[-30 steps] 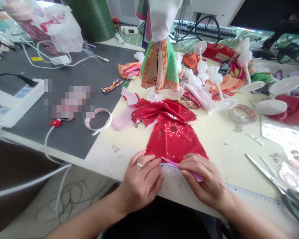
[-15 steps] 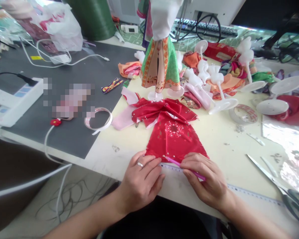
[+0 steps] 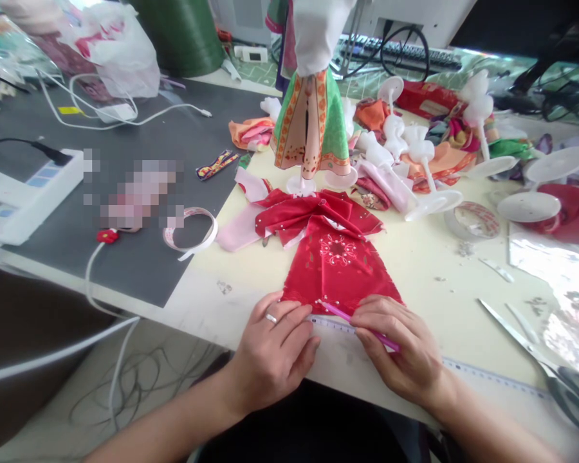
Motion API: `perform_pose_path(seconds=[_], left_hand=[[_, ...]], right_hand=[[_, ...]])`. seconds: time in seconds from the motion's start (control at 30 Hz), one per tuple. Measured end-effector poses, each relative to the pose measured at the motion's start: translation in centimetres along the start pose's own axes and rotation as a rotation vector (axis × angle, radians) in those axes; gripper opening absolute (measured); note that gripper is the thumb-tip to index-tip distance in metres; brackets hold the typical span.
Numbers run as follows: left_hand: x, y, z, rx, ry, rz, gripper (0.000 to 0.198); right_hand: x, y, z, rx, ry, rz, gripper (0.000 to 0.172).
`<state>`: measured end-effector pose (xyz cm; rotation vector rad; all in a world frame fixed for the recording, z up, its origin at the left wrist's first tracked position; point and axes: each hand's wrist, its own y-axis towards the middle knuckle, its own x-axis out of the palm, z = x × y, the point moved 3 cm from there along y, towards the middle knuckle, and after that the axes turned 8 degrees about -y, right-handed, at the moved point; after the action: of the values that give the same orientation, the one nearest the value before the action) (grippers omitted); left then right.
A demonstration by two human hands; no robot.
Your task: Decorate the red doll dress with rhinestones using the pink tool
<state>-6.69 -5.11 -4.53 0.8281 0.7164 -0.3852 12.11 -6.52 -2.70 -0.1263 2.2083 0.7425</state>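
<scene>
A small red doll dress (image 3: 338, 276) lies flat, with a pale flower pattern and a few pearl-like beads near its hem. My left hand (image 3: 275, 344), a ring on one finger, has its bent fingers pressed together on the lower left edge of the cloth. Between the fingers and thumb of my right hand (image 3: 400, 344) is a slim pink pen-like stick (image 3: 336, 312). The stick's tip meets the hem at a small white bead, and my right fingers rest over the lower right corner. Below the hem runs a ruler (image 3: 335, 323), partly covered by my right hand.
Scissors (image 3: 528, 347) lie at the right, near tape (image 3: 473, 222). Another tape roll (image 3: 190, 231) sits left. A dressed doll form (image 3: 311, 122) stands behind the dress, with several white stands and cloth pieces. A power strip (image 3: 33, 193) and cables occupy the left.
The stick's tip has shifted very slightly up and left at the hem. Both hands are otherwise in nearly the same place.
</scene>
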Motion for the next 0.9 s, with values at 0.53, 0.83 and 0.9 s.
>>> perform_pose_path(seconds=[0.53,0.83,0.9], left_hand=[[0.08,-0.16,-0.02,-0.003,-0.003,0.004,0.01],[0.12,0.09,0.0,-0.002,-0.003,0.006,0.011],[0.1,0.1,0.01,-0.002,-0.007,0.007,0.011]], right_hand=[[0.38,-0.25,0.07,-0.037,0.013,-0.061,0.024],[0.5,-0.24,0.03,-0.04,0.016,-0.064,0.021],[0.55,-0.26,0.06,-0.041,0.021,-0.064,0.021]])
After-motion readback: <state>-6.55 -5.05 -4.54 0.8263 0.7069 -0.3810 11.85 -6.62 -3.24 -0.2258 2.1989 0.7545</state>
